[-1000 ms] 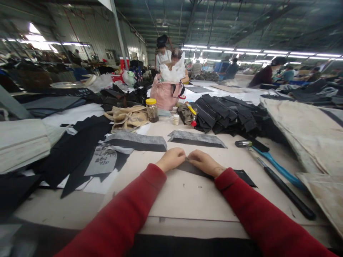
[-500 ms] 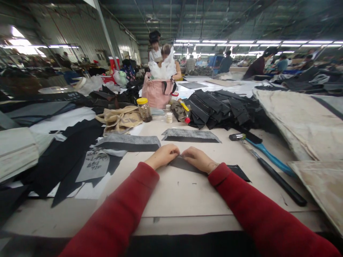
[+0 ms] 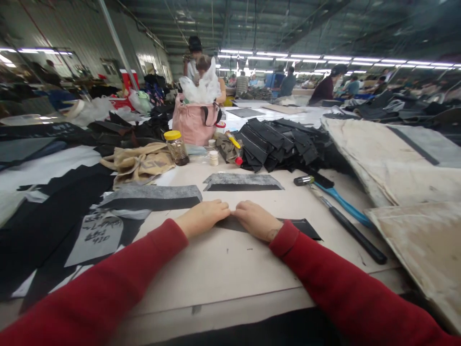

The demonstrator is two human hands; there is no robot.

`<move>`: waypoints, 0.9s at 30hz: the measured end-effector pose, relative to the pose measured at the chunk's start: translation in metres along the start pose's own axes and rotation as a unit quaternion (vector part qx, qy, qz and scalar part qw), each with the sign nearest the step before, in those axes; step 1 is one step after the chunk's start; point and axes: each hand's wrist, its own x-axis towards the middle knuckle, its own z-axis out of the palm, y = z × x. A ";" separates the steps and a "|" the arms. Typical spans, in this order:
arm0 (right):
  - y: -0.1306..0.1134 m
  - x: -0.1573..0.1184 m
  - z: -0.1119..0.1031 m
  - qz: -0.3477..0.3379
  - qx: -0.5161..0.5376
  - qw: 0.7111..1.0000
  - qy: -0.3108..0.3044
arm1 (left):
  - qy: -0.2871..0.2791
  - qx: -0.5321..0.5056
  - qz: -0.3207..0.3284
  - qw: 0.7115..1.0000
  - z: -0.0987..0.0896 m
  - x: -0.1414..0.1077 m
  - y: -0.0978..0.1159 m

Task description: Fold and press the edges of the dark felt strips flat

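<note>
one left hand [image 3: 203, 216] and one right hand [image 3: 256, 219], both with fingers bunched, pinching one thin dark strip [image 3: 231, 223]; past them, two fuzzy grey, black-edged pieces [image 3: 244, 180], kinda long and slant-ended.

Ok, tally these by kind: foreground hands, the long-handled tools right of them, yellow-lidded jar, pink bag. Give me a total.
Left hand and right hand: 2
Hammer: 1
Blue-handled brush: 1
Yellow-lidded jar: 1
Pink bag: 1
Total: 6

Dark strip [image 3: 233, 224] held by left hand [image 3: 205, 217] and right hand [image 3: 255, 220], hammer [image 3: 355, 233] laid on pale worktop [image 3: 216, 276], black pieces [image 3: 279, 144] piled beyond
</note>
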 end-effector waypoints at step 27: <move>-0.002 -0.002 -0.006 0.190 0.132 0.973 0.016 | 0.125 -0.260 -0.184 0.940 0.017 0.011 0.009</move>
